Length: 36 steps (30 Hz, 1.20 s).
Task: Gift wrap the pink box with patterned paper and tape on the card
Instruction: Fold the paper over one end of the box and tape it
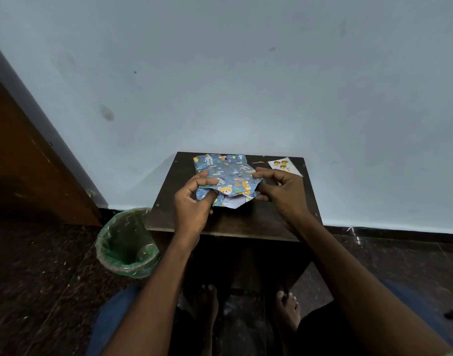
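The box lies on the small dark table (246, 224), covered in blue patterned paper (229, 173) with cartoon animals; none of its pink shows. My left hand (194, 201) pinches the paper's near left corner, thumb pushed into the fold. My right hand (279, 188) pinches the near right corner. Between them a loose flap hangs open, showing the paper's white underside (231, 201). The white card (284, 165) with gold dots lies at the table's far right corner, just beyond my right hand.
The table stands against a pale blue wall. A bin with a green liner (127, 245) sits on the floor at the table's left. A brown wooden door (27, 163) is further left. My bare feet (246, 307) are under the table.
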Each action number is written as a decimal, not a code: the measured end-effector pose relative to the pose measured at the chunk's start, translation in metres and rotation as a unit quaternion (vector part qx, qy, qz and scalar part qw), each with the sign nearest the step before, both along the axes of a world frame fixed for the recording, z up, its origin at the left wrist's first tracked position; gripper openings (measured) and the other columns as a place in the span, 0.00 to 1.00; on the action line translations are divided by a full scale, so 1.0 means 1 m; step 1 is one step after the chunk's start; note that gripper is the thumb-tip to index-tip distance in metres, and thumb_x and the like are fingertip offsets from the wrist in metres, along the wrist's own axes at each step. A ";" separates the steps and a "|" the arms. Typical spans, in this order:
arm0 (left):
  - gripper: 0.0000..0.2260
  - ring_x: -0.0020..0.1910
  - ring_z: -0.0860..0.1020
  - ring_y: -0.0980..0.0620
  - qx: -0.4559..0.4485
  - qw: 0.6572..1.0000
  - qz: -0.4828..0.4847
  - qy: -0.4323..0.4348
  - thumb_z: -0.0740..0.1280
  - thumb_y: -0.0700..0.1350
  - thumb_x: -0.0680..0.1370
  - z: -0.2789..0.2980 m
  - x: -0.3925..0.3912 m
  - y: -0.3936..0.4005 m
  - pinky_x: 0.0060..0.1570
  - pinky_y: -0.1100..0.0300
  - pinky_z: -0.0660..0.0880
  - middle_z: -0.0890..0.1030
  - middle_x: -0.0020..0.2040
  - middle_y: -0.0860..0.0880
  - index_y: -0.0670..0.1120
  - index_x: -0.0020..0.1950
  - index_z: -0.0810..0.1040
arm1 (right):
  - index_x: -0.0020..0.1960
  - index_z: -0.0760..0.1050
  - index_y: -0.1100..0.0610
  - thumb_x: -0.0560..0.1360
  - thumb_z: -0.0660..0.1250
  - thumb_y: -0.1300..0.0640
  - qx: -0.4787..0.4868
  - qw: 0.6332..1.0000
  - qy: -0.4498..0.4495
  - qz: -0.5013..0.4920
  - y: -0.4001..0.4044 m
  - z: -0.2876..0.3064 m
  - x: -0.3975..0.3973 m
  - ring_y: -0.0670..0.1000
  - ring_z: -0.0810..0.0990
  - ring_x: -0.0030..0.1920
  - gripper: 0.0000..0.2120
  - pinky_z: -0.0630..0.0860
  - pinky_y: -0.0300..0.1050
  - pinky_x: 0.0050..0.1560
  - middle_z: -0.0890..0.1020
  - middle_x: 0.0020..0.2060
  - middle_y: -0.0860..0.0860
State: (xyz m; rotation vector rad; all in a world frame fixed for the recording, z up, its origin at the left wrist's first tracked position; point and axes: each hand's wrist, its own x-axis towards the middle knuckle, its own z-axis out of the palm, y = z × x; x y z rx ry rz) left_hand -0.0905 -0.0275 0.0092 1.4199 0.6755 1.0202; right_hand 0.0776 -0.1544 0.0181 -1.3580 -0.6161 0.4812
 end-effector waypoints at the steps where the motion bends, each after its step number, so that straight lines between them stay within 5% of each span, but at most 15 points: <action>1: 0.15 0.63 0.84 0.52 -0.002 1.000 0.000 -0.004 0.74 0.29 0.76 0.001 0.000 0.000 0.29 0.63 0.76 0.83 0.66 0.55 0.50 0.48 0.87 | 0.53 0.85 0.65 0.77 0.70 0.72 -0.003 1.000 -0.003 0.011 0.000 0.000 0.002 0.51 0.88 0.53 0.08 0.86 0.45 0.43 0.84 0.61 0.55; 8: 0.16 0.65 0.83 0.52 -0.004 1.000 0.008 -0.006 0.74 0.29 0.75 -0.002 0.003 -0.001 0.34 0.59 0.79 0.84 0.65 0.57 0.51 0.46 0.87 | 0.54 0.86 0.63 0.81 0.64 0.71 -0.011 1.000 -0.005 0.015 -0.001 -0.002 0.005 0.61 0.85 0.43 0.12 0.85 0.44 0.38 0.86 0.59 0.50; 12: 0.17 0.63 0.83 0.56 0.009 1.000 0.013 0.002 0.71 0.27 0.75 0.000 0.003 -0.002 0.29 0.63 0.76 0.83 0.66 0.54 0.50 0.44 0.87 | 0.50 0.87 0.62 0.80 0.66 0.70 -0.035 0.999 -0.039 0.011 -0.001 0.003 0.000 0.54 0.84 0.33 0.12 0.83 0.44 0.34 0.86 0.59 0.51; 19: 0.18 0.58 0.83 0.63 0.032 0.999 -0.001 0.015 0.69 0.27 0.75 0.001 0.002 -0.001 0.29 0.62 0.77 0.82 0.68 0.53 0.49 0.43 0.87 | 0.52 0.88 0.56 0.79 0.69 0.69 -0.068 0.989 -0.132 0.023 -0.002 -0.001 0.003 0.47 0.87 0.53 0.12 0.84 0.49 0.35 0.82 0.65 0.47; 23: 0.20 0.60 0.83 0.60 0.048 0.999 -0.003 0.018 0.69 0.27 0.74 -0.002 0.001 0.002 0.29 0.61 0.77 0.83 0.67 0.53 0.52 0.43 0.87 | 0.51 0.89 0.52 0.74 0.72 0.70 -0.074 0.963 -0.260 -0.021 0.001 -0.007 0.009 0.42 0.84 0.58 0.16 0.82 0.47 0.59 0.87 0.57 0.46; 28: 0.22 0.65 0.80 0.60 0.066 0.996 0.020 0.051 0.69 0.26 0.72 -0.014 0.000 0.005 0.62 0.51 0.80 0.84 0.63 0.53 0.55 0.42 0.86 | 0.48 0.89 0.52 0.69 0.72 0.72 -0.079 0.942 -0.326 -0.033 0.000 -0.012 0.008 0.46 0.83 0.57 0.18 0.78 0.47 0.58 0.88 0.52 0.44; 32: 0.22 0.65 0.80 0.60 0.063 0.996 0.007 0.061 0.69 0.27 0.73 -0.014 -0.001 0.002 0.52 0.51 0.81 0.83 0.63 0.57 0.56 0.42 0.87 | 0.47 0.89 0.52 0.67 0.72 0.72 -0.086 0.921 -0.371 -0.079 -0.001 -0.010 0.001 0.50 0.78 0.52 0.18 0.72 0.41 0.46 0.82 0.46 0.43; 36: 0.20 0.64 0.82 0.55 0.061 0.996 0.004 0.066 0.71 0.29 0.75 -0.010 -0.002 -0.004 0.30 0.59 0.79 0.82 0.65 0.57 0.56 0.44 0.88 | 0.48 0.89 0.50 0.67 0.72 0.69 -0.076 0.923 -0.357 -0.118 -0.007 -0.011 -0.007 0.47 0.75 0.40 0.17 0.71 0.43 0.38 0.76 0.35 0.40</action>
